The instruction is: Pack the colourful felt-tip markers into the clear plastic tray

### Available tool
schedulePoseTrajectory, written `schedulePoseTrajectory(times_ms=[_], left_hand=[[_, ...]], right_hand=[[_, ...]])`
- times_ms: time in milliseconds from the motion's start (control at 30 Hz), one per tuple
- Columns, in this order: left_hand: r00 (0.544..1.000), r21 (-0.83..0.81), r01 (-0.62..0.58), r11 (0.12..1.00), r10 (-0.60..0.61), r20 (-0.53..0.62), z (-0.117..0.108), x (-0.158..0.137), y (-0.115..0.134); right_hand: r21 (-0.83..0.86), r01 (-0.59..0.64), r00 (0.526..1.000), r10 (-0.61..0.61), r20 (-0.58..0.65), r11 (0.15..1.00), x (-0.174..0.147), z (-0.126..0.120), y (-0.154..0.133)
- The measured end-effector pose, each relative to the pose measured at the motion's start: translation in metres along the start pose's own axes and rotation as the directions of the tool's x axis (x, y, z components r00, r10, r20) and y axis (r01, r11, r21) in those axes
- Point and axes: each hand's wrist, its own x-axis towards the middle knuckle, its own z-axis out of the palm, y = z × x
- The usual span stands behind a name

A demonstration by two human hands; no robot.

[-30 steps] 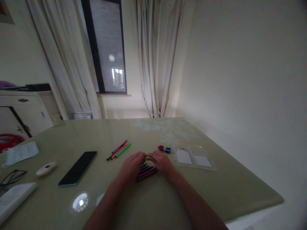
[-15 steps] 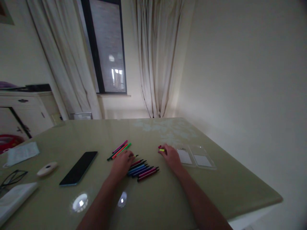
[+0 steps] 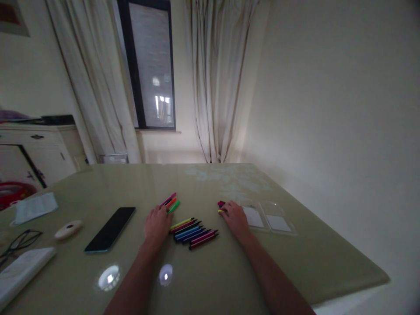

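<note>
My left hand has its fingers curled over the near ends of several capped markers. Among these a green marker lies nearest the fingertips, with an orange marker and a pink marker beside it. Just right of that hand, a slanted row of uncapped markers lies on the table, from a yellow marker to a dark red one. My right hand is closed around small marker caps; yellow and red ones show at the fingertips.
An open clear plastic case lies beyond my right hand. On the left are a black phone, a pale mouse, eyeglasses, a white flat object and a face mask. A wall borders the table's right side.
My left hand has let go of the yellow marker, now lying at the row's top, and has moved left to the capped markers. The green one has shifted slightly. My right hand stays nearly in place.
</note>
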Motion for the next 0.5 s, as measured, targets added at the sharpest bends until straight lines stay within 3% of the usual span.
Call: schedulePoseTrajectory(times_ms=[100, 233, 367, 500], left_hand=[[0.997, -0.026, -0.05, 0.998, 0.048, -0.059, -0.003, 0.0, 0.005], [0.953, -0.189, -0.292, 0.937, 0.269, -0.139, -0.008, -0.004, 0.028], [0.876, -0.286, -0.479, 0.83, 0.472, -0.098, -0.011, -0.018, 0.058], [0.847, -0.238, -0.522, 0.819, 0.53, -0.036, -0.013, -0.028, 0.071]], right_hand=[[0.005, 0.001, 0.999, -0.001, -0.036, 1.0, -0.001, -0.001, -0.002], [0.176, 0.154, 0.981, -0.129, -0.144, 0.972, -0.005, -0.001, -0.014], [0.307, 0.375, 0.926, -0.338, -0.167, 0.875, -0.01, 0.002, -0.027], [0.29, 0.429, 0.902, -0.419, -0.101, 0.855, -0.012, 0.003, -0.033]])
